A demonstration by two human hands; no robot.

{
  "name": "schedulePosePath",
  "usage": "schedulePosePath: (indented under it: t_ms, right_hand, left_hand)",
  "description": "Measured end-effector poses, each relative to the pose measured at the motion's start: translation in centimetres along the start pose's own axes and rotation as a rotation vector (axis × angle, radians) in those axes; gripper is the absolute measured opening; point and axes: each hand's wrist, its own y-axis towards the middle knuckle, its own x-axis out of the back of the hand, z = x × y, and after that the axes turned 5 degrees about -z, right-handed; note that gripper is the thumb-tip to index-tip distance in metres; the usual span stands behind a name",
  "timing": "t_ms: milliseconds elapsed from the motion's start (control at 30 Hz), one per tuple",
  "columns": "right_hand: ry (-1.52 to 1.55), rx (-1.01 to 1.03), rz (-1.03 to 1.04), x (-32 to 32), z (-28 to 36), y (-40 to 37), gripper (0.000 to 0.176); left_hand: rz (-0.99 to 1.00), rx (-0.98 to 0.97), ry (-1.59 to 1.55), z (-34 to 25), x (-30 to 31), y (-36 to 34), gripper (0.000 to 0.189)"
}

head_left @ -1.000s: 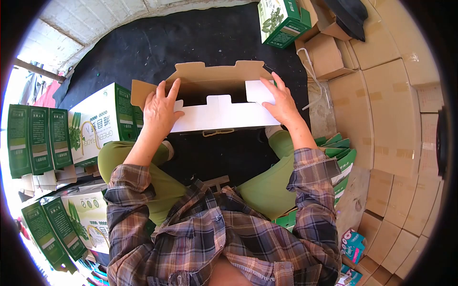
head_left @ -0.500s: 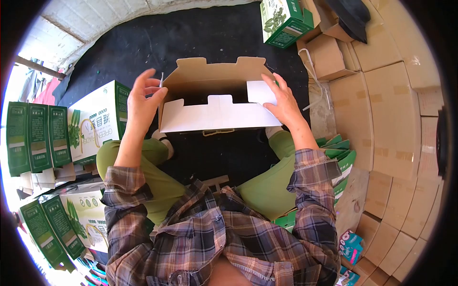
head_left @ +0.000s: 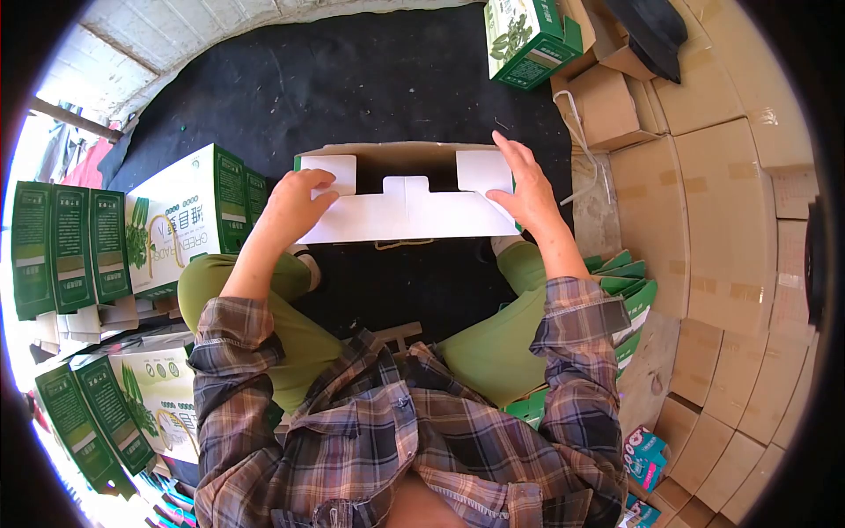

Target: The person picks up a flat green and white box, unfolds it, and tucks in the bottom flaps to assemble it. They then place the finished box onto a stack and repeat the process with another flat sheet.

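A carton (head_left: 378,216) with a white inner face lies between my knees, its top partly open and its brown back edge lower behind. Both small white side flaps are folded inward over the dark opening. My left hand (head_left: 299,207) is at the left end, its fingers curled over the left side flap (head_left: 339,172) and the thumb close to them. At the right end my right hand (head_left: 531,194) has its fingers stretched apart along the edge, with the thumb on the corner beside the right side flap (head_left: 480,170). A notched tab (head_left: 406,185) stands up from the front panel.
Green-and-white printed boxes (head_left: 176,220) stand in rows on my left. Another printed box (head_left: 532,44) is at the far right. Brown cartons (head_left: 726,224) are stacked along the right side. Flattened green cartons (head_left: 625,282) lean by my right knee. Black sheeting (head_left: 334,79) covers the floor.
My left hand has moved right and slightly down, and the left side flap now lies folded inward. The brown back panel with its tabs has tipped lower. My right hand stays nearly in place.
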Motion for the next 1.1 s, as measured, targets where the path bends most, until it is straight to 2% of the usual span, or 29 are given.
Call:
schedulePosePath:
  t_ms: [67, 100, 167, 200, 267, 300, 333, 433, 467, 600, 667, 767, 967, 1100]
  right_hand:
    - [0.012, 0.029, 0.020, 0.0, -0.8, 0.1, 0.083]
    - [0.012, 0.029, 0.020, 0.1, -1.0, 0.1, 0.083]
    - [0.012, 0.017, 0.004, 0.2, -1.3, 0.0, 0.063]
    - [0.011, 0.015, 0.004, 0.3, -1.4, -0.1, 0.063]
    - [-0.100, 0.059, 0.027, 0.1, -1.7, -0.2, 0.051]
    - [-0.099, 0.057, 0.027, 0.1, -1.6, -0.2, 0.051]
    - [-0.101, 0.060, 0.030, 0.1, -1.6, -0.2, 0.048]
    - [-0.114, 0.067, 0.038, -0.2, -2.1, -0.2, 0.043]
    - [-0.127, 0.071, 0.041, -0.4, -2.5, -0.2, 0.041]
    - [-0.128, 0.033, 0.006, -1.1, -1.7, -0.3, 0.042]
    - [-0.237, -0.036, 0.038, -0.8, 0.2, -0.5, 0.055]
    - [-0.298, -0.054, 0.017, -1.6, 0.2, -0.5, 0.064]
    - [-0.363, -0.082, -0.037, -2.4, 0.5, -0.3, 0.056]
    - [-0.374, -0.084, -0.034, -2.5, 0.6, -0.3, 0.057]
  left_hand:
    - [-0.072, 0.124, -0.200, 1.0, -0.4, 0.4, 0.026]
    - [-0.071, 0.124, -0.200, 1.1, -0.3, 0.6, 0.026]
    - [-0.271, 0.261, -0.217, 1.0, 0.1, 1.1, 0.027]
    - [-0.284, 0.329, -0.237, 1.0, 0.4, 1.3, 0.036]
    - [-0.306, 0.315, -0.238, 0.4, 0.3, 1.4, 0.041]
    - [-0.330, 0.300, -0.240, 0.2, 0.1, 1.4, 0.047]
    - [-0.329, 0.300, -0.239, 0.2, -0.2, 1.4, 0.047]
    - [-0.095, 0.150, -0.053, 0.6, -2.2, 1.0, 0.067]
    - [-0.082, 0.167, -0.030, 0.6, -2.8, 1.0, 0.073]
    - [-0.059, 0.217, -0.009, -0.6, -2.8, 1.3, 0.072]
    - [-0.062, 0.230, 0.010, -1.1, -2.7, 1.2, 0.071]
    - [-0.102, 0.229, 0.028, -1.7, -3.1, 0.9, 0.066]
    - [-0.124, 0.232, 0.123, -2.5, -3.4, 0.9, 0.064]
    - [-0.139, 0.224, 0.168, -2.3, -3.8, 1.0, 0.064]
